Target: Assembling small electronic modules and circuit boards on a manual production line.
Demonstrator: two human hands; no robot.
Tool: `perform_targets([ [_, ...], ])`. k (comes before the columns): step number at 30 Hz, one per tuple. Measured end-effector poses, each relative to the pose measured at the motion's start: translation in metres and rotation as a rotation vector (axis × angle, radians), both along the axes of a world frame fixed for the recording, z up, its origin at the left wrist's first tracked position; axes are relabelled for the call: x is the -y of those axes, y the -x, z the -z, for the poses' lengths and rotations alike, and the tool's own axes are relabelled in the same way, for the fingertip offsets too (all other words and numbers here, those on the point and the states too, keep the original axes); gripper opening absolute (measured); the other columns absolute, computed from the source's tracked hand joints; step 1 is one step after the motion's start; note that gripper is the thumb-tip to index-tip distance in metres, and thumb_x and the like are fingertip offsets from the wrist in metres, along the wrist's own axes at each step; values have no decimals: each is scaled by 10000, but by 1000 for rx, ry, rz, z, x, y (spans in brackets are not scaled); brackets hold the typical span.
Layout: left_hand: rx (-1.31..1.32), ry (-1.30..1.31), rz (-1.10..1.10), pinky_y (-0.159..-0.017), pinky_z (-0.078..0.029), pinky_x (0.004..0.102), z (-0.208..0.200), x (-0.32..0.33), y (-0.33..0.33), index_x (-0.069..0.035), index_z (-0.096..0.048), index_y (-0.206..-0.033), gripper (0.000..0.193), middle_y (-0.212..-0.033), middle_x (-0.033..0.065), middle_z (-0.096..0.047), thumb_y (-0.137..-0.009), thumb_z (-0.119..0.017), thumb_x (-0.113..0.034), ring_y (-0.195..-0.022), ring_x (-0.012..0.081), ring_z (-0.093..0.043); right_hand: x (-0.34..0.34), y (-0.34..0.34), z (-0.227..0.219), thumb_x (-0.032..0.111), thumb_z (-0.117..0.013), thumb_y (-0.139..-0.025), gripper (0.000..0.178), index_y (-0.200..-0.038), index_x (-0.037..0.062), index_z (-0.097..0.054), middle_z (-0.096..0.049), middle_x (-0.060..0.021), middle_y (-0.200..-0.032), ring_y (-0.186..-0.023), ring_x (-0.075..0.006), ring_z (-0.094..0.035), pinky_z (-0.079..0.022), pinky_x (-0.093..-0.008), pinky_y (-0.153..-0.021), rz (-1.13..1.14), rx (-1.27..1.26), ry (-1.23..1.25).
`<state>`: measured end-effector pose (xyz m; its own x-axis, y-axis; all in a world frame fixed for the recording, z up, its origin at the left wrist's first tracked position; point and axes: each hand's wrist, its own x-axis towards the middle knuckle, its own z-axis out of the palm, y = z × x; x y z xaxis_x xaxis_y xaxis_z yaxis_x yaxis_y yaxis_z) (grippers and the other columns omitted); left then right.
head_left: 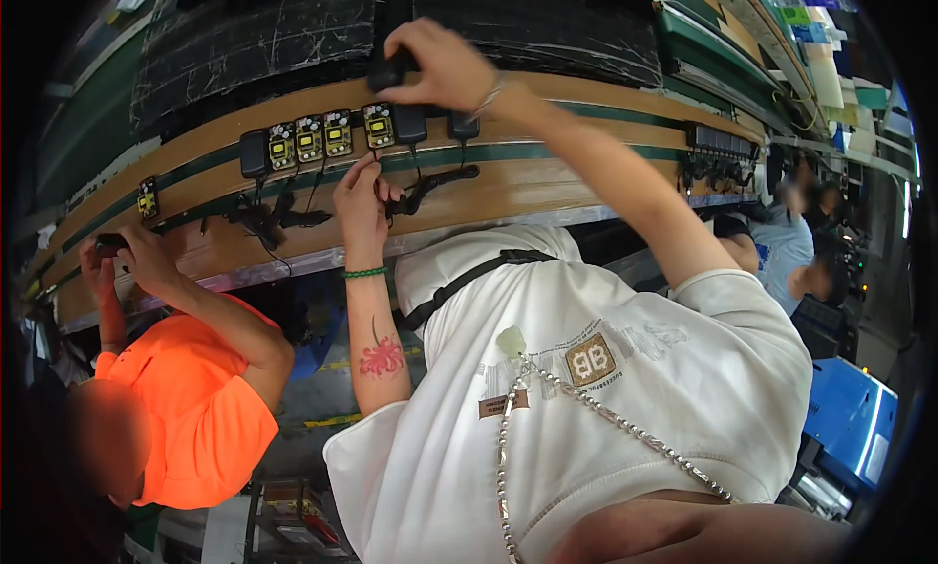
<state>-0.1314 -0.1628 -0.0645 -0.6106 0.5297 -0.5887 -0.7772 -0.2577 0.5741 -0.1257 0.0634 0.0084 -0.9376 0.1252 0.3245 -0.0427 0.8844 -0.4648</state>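
My right hand [445, 67] is raised over the back edge of the bench, fingers closed round a black plastic adapter case [387, 72]. Below it, a bare circuit board [378, 124] with a yellow transformer lies on the green strip. My left hand [362, 200] is pinched at the lower end of that board, where its black cable comes out; the fingers partly hide the cable. Left of this board stand several similar circuit boards [310, 138] in a row, with a black power adapter [254, 153] at their end. Another black adapter [409, 124] sits just to its right.
Coiled black cables [435, 183] hang over the wooden bench edge [528, 185]. One more black adapter [462, 125] lies under my right forearm. At left, a person in an orange shirt [200, 408] handles a small black part; a loose board [148, 197] lies nearby. More adapters [721, 142] stand far right.
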Motion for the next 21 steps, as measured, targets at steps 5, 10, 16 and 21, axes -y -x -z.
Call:
perform_targets([
  [5,-5,104,-90,-589,-458,293,8,-25,-4,53,-597,-1052,170,-639,55,-500,-924,-538,-42,-553,153,-463,36,4,69,300,-788,-728,490,-1173,260,-587,-492,-126,-1149,-845,-277,-608,-525,-367,-764,91,101,106],
  [10,35,77,-69,-636,-479,303,20,-17,-15,53,-596,-1050,165,-693,69,-531,-930,-539,-44,-560,171,-475,42,-2,89,296,-770,-760,479,-1201,281,-584,-418,-133,-1251,-919,-301,-598,-519,-373,-809,101,108,77],
  [16,256,-263,36,-696,-491,317,28,-1,-11,66,-599,-1074,191,-744,75,-562,-948,-546,-66,-568,192,-492,44,-2,86,295,-761,-775,461,-1202,298,-587,-394,-118,-1276,-976,-311,-588,-520,-378,-834,130,197,168],
  [21,262,-287,2,-771,-485,336,35,-7,-15,79,-569,-1150,260,-745,60,-557,-966,-547,-103,-636,187,-517,44,-1,85,293,-760,-777,452,-1195,305,-589,-397,-105,-1276,-981,-309,-588,-523,-380,-836,125,215,202],
])
